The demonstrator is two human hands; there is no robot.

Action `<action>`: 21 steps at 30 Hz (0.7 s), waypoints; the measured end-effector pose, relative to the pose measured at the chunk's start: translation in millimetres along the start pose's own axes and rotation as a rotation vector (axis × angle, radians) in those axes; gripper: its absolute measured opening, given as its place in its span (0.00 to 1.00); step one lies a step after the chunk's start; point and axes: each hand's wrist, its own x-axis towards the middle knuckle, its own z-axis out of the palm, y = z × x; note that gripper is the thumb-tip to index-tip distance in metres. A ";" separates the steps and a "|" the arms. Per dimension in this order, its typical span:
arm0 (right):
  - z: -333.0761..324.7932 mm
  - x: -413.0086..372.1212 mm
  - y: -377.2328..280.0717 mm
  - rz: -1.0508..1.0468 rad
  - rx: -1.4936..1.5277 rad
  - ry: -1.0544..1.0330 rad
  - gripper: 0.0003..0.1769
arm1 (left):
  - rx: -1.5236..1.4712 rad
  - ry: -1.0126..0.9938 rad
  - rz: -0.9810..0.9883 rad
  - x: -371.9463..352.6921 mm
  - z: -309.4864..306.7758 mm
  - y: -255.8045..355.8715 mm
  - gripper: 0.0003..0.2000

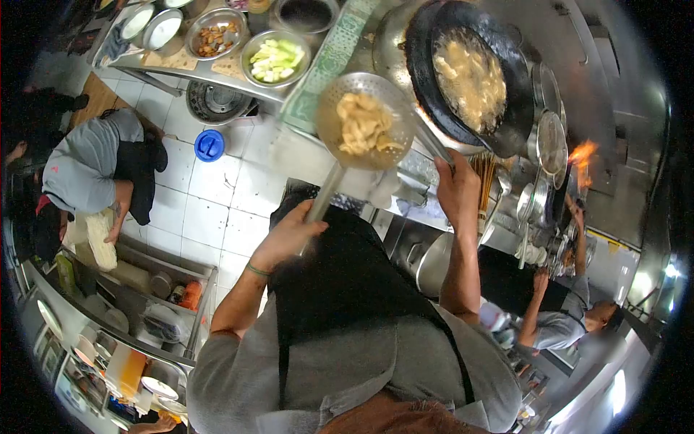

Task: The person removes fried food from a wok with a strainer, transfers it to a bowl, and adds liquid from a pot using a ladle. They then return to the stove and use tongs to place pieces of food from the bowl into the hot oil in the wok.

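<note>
My left hand (285, 235) is wrapped round the long handle of a perforated strainer ladle (329, 119), held level to the left of the wok. Golden fried pieces (360, 119) lie in its bowl. My right hand (459, 184) is closed on the grey handle of a utensil (431, 137); its far end, near the strainer's right rim, cannot be made out. Just beyond that hand, a black wok (426, 94) holds bubbling oil with more frying pieces (470, 79) in it.
Bowls of cut green vegetable (275, 61) and brown pieces (215, 36) stand on the counter at the upper left. Strainers (551, 137) line the wok's right side, near a flame (583, 153). One co-worker (90, 166) bends at the left; another (560, 325) works at the right.
</note>
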 end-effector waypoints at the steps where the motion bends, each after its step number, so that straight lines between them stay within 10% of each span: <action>1: -4.4 -10.1 10.7 0.044 0.053 0.014 0.17 | -0.001 0.001 -0.001 0.4 -1.8 -2.6 0.29; 12: -71.4 -145.8 135.2 0.443 0.069 0.329 0.21 | -0.180 0.071 -0.129 1.5 7.8 -26.6 0.16; 21: -122.2 -280.6 190.8 0.650 -0.104 -0.095 0.17 | 0.006 0.356 0.110 -2.0 8.1 -43.3 0.26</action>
